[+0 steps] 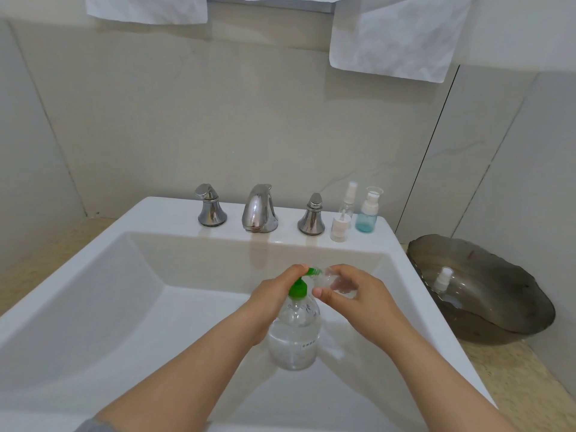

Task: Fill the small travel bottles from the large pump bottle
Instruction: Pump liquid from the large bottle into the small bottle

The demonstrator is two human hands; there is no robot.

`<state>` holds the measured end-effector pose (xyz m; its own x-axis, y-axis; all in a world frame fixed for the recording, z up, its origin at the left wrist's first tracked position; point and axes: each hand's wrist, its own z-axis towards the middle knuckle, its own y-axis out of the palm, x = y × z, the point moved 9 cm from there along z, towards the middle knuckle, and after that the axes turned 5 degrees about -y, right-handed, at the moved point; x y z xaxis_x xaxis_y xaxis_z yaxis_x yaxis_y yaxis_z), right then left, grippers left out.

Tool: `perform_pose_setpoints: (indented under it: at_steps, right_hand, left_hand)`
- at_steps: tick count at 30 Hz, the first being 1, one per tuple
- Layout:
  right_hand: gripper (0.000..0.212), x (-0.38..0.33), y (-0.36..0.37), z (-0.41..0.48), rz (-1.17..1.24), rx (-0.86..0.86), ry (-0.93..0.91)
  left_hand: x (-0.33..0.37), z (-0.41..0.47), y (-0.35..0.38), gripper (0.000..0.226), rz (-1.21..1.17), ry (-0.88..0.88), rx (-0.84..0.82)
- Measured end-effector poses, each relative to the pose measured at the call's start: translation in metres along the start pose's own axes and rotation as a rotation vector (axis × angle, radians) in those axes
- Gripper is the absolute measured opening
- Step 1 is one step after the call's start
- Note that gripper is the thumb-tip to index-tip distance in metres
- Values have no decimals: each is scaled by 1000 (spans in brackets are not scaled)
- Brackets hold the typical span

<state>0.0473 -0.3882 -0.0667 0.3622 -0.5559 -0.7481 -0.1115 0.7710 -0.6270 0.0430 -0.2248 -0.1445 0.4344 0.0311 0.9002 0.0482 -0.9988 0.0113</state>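
Observation:
A large clear pump bottle (pixel 294 335) with a green pump head (pixel 299 286) stands in the white sink basin, part full of clear liquid. My left hand (pixel 274 299) wraps its neck with fingers on top of the pump. In my right hand (pixel 349 294) is a small clear travel bottle (pixel 332 280), tilted, its mouth at the green spout. On the sink ledge stand a clear spray bottle (pixel 348 199), a blue-tinted pump bottle (pixel 367 213) and a loose white spray cap (pixel 339 227).
A chrome faucet (pixel 259 210) with two handles (pixel 209 207) (pixel 312 215) sits at the back of the white sink (pixel 131 285). A smoked glass bowl (pixel 498 294) on the right counter holds another small spray bottle (pixel 442 280). White towels (pixel 396 35) hang above.

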Motion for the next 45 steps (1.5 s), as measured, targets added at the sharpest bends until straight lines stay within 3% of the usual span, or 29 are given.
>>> perform_pose_setpoints:
  at_steps: [6,13,32,37,40,45]
  right_hand:
    - [36,-1,-3,1,12,18,-4]
    - [36,-1,-3,1,15,14,-1]
    - [38,1,3,-1,-27,-22,7]
    - [38,2,3,-1,-42,-16,3]
    - [38,3,3,-1,-39,-18,5]
    - [40,3,2,0,-47,-16,7]
  left_hand:
    - [3,2,1,117,-32,22,-6]
    - [1,4,0,92,-3,3,-7]
    - [1,11,-2,81,-45,1,-98]
    - [1,12,-2,82,-58,5,-94]
    - [-1,14,-2,95,-68,7,-92]
    - [-1,11,-3,81,-55,3,-64]
